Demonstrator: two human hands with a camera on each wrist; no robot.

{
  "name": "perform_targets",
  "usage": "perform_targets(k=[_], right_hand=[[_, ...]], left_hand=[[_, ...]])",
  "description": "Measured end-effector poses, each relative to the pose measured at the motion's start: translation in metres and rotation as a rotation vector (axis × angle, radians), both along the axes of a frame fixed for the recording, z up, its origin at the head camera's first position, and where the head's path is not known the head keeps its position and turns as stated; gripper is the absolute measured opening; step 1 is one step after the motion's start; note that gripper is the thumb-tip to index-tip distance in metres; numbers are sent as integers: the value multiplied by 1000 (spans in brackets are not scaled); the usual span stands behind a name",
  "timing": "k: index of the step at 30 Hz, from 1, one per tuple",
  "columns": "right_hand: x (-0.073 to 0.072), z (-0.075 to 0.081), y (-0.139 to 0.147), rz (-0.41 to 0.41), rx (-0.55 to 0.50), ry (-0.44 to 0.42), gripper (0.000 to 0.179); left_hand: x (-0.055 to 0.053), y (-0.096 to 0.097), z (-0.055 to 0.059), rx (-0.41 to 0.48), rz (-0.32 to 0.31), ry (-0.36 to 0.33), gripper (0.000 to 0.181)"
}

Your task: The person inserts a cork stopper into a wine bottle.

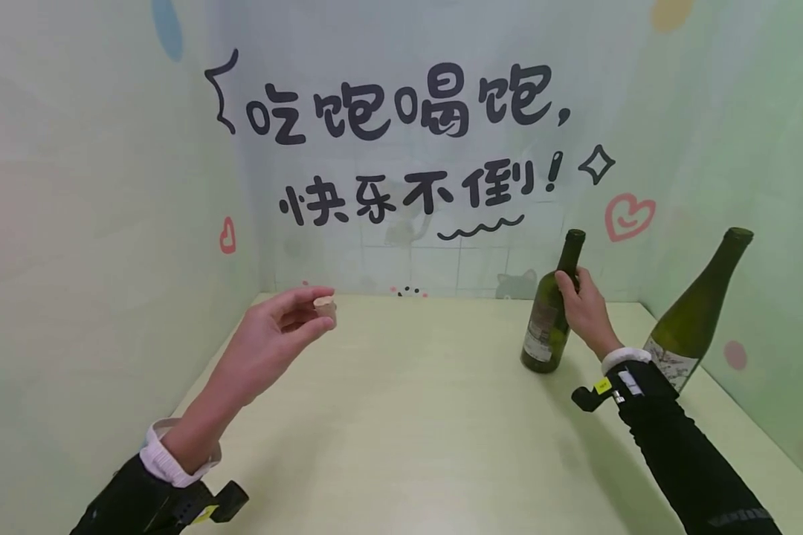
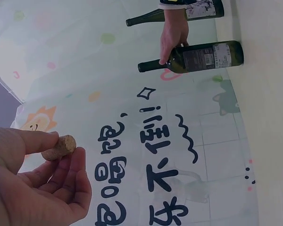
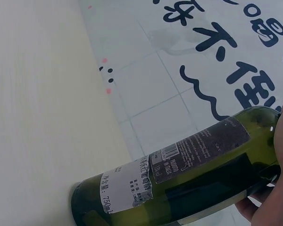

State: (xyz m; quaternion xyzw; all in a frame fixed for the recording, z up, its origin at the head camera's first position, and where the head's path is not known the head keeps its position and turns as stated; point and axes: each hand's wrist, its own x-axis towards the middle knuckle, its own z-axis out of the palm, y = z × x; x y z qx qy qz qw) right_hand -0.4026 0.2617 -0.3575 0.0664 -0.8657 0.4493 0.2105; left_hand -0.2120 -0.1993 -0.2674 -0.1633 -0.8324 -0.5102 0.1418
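Note:
In the head view my left hand pinches a cork between thumb and fingers, raised over the left part of the table. The left wrist view shows the cork as a short tan cylinder at the fingertips. At the right, my right hand grips a green wine bottle round its shoulder, just below the neck. This bottle stands almost upright, tilted a little, with its base at the tabletop. A dark label and a white label show on its side in the right wrist view.
A second green bottle with a white label stands farther right, its lower part behind my right sleeve. The pale table is bounded by printed walls at the back, left and right.

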Motion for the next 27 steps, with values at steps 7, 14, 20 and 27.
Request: perform_targets(k=[7, 14, 20, 27], right_hand=[[7, -2, -19, 85, -9, -6, 69], [20, -7, -43, 194, -14, -9, 67], [33, -7, -64, 281, -17, -19, 61], [42, -2, -87, 353, -34, -2, 53]], left_hand=[[3, 2, 3, -15, 5, -4, 49], [4, 2, 2, -21, 1, -2, 50], [6, 5, 2, -22, 1, -11, 52], [6, 6, 8, -37, -5, 28, 56]])
